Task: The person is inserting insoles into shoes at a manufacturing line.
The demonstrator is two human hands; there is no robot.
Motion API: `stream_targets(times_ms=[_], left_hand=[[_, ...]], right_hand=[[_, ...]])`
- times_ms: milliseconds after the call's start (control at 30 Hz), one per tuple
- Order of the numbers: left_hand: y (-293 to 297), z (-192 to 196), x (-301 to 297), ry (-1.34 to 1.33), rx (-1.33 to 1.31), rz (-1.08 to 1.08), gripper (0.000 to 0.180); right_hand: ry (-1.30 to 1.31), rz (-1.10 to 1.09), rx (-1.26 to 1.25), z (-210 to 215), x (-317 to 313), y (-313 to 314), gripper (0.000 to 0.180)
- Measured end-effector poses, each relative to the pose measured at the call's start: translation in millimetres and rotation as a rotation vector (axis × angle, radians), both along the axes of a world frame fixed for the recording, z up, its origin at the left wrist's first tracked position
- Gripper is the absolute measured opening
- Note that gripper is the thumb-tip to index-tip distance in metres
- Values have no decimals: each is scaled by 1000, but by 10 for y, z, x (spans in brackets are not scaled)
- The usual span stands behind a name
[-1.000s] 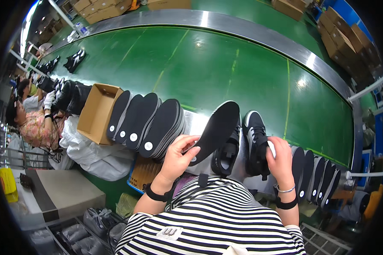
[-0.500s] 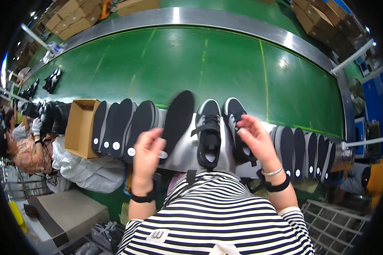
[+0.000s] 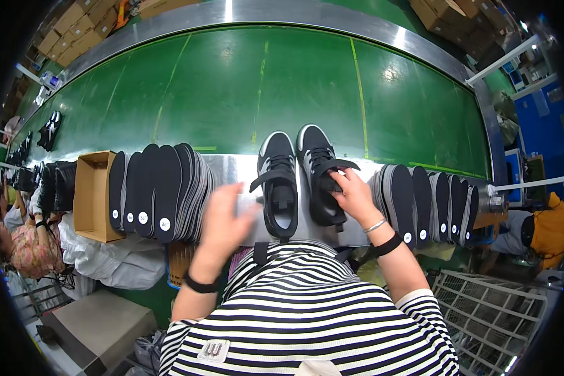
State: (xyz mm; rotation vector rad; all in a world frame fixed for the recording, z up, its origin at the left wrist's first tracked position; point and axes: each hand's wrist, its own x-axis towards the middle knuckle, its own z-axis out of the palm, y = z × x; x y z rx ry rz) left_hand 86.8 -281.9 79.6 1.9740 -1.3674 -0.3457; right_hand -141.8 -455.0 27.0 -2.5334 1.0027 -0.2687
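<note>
Two black sneakers with grey trim stand side by side before me, toes pointing away. My right hand (image 3: pixel 353 198) is closed on the strap of the right sneaker (image 3: pixel 316 145), and the strap (image 3: pixel 337 165) is lifted over its laces. The left sneaker (image 3: pixel 276 153) has its strap sticking out to the left, and its light inner sole shows in the opening. My left hand (image 3: pixel 227 216), blurred by motion, is left of that sneaker. Its fingers look spread and nothing shows in them. Close beyond it is a stack of black insoles (image 3: pixel 164 188) with grey edges.
More insoles (image 3: pixel 398 200) stand in rows on the right. An open cardboard box (image 3: pixel 94 213) is at the left end. Beyond lies a green conveyor belt (image 3: pixel 307 75) with a metal rim. A wire cart (image 3: pixel 485 307) stands lower right. Another person (image 3: pixel 28 241) works at far left.
My right hand has come to grip the right sneaker's strap. The insole standing beside the left sneaker is no longer there. My left hand has moved toward the left sneaker, and the view has shifted.
</note>
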Motion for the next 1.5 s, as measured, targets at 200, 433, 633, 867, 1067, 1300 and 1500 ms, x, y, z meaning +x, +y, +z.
stream_targets(times_ms=[200,433,633,867,1067,1300,1500], left_hand=[[-370,-697,-284,22,183,7,69],[-474,-275,-57,-258,214,47,68],[-737,-118,-861,-93,9,-313,69],[-1008,-617,-737,394,18,-187,34],[-1114,-624,-747,1105,179,-170,25],[-1058,-593,-747,1098,228,-99,22],[-1049,-614,-693,1069,250,-119,27]], right_hand=[[-91,-53,-1,-52,79,210,41],[-118,-84,8,-112,-13,222,48],[-273,-44,-51,-119,70,294,42],[-328,-39,53,-140,-5,277,37],[-665,-253,1220,-111,-71,-11,18],[-551,-241,677,9,-44,116,19],[-217,80,-150,153,24,190,28]])
